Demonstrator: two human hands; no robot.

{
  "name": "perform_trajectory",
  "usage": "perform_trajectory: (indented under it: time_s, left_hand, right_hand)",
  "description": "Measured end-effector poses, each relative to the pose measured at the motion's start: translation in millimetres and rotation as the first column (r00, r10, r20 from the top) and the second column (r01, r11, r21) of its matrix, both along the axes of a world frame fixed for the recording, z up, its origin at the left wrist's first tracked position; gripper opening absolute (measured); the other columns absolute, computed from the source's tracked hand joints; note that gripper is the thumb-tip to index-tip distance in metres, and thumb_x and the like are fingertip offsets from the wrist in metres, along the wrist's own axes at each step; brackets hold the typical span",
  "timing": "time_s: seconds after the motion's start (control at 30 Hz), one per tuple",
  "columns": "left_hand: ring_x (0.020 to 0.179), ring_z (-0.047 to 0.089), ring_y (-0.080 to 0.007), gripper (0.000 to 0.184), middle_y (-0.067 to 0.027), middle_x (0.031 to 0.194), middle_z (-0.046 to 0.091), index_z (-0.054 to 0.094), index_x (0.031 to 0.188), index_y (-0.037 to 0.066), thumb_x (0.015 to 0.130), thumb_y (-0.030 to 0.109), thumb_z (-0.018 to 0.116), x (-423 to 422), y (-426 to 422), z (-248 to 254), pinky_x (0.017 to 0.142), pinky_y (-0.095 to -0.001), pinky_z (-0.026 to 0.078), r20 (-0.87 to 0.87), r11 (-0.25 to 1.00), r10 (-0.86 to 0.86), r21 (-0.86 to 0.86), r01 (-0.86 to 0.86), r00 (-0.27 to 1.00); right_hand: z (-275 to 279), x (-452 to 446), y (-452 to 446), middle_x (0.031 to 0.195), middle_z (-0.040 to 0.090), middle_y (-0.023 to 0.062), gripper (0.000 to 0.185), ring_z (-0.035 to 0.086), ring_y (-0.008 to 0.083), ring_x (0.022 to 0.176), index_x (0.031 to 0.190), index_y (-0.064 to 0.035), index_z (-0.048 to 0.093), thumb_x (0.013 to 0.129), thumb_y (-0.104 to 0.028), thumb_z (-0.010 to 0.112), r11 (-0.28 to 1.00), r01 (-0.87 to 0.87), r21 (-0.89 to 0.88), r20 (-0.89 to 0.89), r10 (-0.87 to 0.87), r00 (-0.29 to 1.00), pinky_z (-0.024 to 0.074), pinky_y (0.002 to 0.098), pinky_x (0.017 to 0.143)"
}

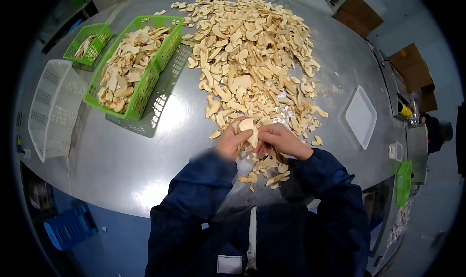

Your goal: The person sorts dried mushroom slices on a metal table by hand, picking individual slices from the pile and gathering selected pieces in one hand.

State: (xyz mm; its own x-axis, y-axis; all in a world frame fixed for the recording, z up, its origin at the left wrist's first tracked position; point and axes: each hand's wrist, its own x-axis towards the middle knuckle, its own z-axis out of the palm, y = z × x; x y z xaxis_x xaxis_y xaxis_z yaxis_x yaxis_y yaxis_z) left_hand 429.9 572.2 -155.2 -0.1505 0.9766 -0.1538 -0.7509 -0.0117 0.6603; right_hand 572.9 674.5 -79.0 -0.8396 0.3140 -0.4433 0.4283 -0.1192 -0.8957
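My left hand [231, 140] grips a pale dried mushroom slice [248, 127] between thumb and fingers, just in front of my body. From the other side my right hand [281, 139] pinches the lower right edge of the same slice. A large heap of dried mushroom slices [247, 49] spreads over the metal table [189, 175] beyond both hands. Under and in front of the hands lies a smaller scatter of slices [269, 172]. Part of my right hand's fingers is hidden behind the slice.
Left of the heap stands a green basket [158, 66] full of slices, with a smaller green basket [99, 46] behind it. A white perforated basket [56, 112] is at the far left. On the right lies a white tray [361, 117]. A blue stool [70, 228] sits on the floor.
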Motion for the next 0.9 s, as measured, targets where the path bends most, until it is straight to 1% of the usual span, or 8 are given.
perform_trajectory:
  time_s: [0.1,0.33,0.43,0.5,0.6,0.77,0.8,0.9]
  left_hand:
    - [0.067,0.053,-0.008,0.031,-0.0024,0.087,0.058,0.051,0.116,0.002,0.086,0.008,0.057,-2.9,-0.7,1.2,0.049,-0.0197,0.039,0.073,0.999,-0.049,-0.01,0.05,0.996]
    - [0.059,0.045,-0.0073,0.025,-0.0027,0.083,0.058,0.054,0.111,0.0,0.086,0.006,0.055,-2.6,0.1,-0.5,0.047,-0.0207,0.035,0.217,0.999,0.029,-0.02,-0.025,0.976]
    - [0.06,0.046,-0.0065,0.022,-0.0026,0.081,0.058,0.056,0.107,-0.001,0.086,0.006,0.056,-3.3,-0.2,-0.8,0.048,-0.0209,0.035,0.263,0.998,0.059,0.004,-0.062,0.963]
    - [0.06,0.046,-0.0067,0.021,-0.0023,0.08,0.058,0.056,0.107,-0.001,0.087,0.006,0.056,-2.8,-1.0,3.7,0.048,-0.0211,0.035,0.249,0.998,0.061,0.002,-0.063,0.967]
    - [0.064,0.047,-0.0068,0.027,-0.002,0.084,0.057,0.052,0.113,0.002,0.087,0.008,0.056,-2.7,-1.9,-3.0,0.048,-0.0198,0.036,0.209,1.0,0.011,0.012,-0.014,0.978]
    - [0.066,0.05,-0.0089,0.032,-0.0019,0.088,0.056,0.049,0.119,0.004,0.087,0.009,0.053,-7.0,-2.1,-4.5,0.049,-0.0214,0.037,0.329,0.999,0.042,-0.018,-0.038,0.943]
    - [0.067,0.051,-0.0097,0.033,-0.002,0.088,0.056,0.049,0.12,0.005,0.087,0.009,0.051,-9.0,-1.6,-3.4,0.049,-0.0219,0.037,0.377,0.998,0.058,-0.035,-0.049,0.924]
    - [0.072,0.055,-0.013,0.035,-0.0024,0.092,0.057,0.048,0.122,0.009,0.087,0.01,0.049,-13.1,-2.8,5.0,0.05,-0.0243,0.041,0.442,0.992,0.124,-0.088,-0.094,0.889]
  right_hand:
    - [4.8,-1.8,-1.4,0.073,0.068,0.009,0.026,0.064,0.0127,0.062,0.081,-0.0005,0.057,0.093,-0.019,0.044,0.999,-0.003,0.048,0.012,0.002,1.0,0.0421,0.02,0.053]
    - [-2.3,1.8,0.8,0.065,0.064,0.0089,0.033,0.058,0.0125,0.052,0.078,-0.0014,0.056,0.095,-0.025,0.04,0.968,0.25,-0.017,0.011,-0.25,0.968,0.0412,0.0207,0.049]
    - [-9.3,5.7,4.3,0.065,0.063,0.0094,0.038,0.054,0.0119,0.05,0.077,-0.0016,0.055,0.096,-0.03,0.038,0.967,0.247,-0.054,-0.067,-0.25,0.966,0.0405,0.0212,0.047]
    - [-3.6,2.8,-9.5,0.068,0.064,0.0076,0.035,0.058,0.0103,0.057,0.086,-0.001,0.06,0.096,-0.028,0.041,0.984,0.16,-0.072,0.005,-0.16,0.987,0.0412,0.0208,0.047]
    - [-7.0,-2.1,-14.6,0.072,0.064,0.004,0.023,0.06,0.0083,0.06,0.082,-0.0013,0.058,0.093,-0.02,0.049,0.997,0.072,-0.006,-0.046,-0.072,0.996,0.0407,0.0199,0.046]
    - [3.1,-2.2,-8.5,0.072,0.065,0.0016,0.021,0.059,0.007,0.062,0.087,-0.0027,0.062,0.092,-0.02,0.051,0.989,-0.139,0.045,-0.02,0.14,0.99,0.0398,0.0192,0.05]
    - [0.6,-0.2,-7.1,0.075,0.065,0.002,0.02,0.06,0.0077,0.063,0.1,-0.0043,0.061,0.092,-0.019,0.051,0.975,-0.203,0.086,-0.025,0.206,0.978,0.0421,0.0193,0.053]
    - [17.4,1.8,0.3,0.076,0.065,0.0035,0.025,0.061,0.0085,0.063,0.11,-0.0062,0.059,0.091,-0.02,0.052,0.909,-0.407,0.085,0.148,0.392,0.908,0.0448,0.0203,0.054]
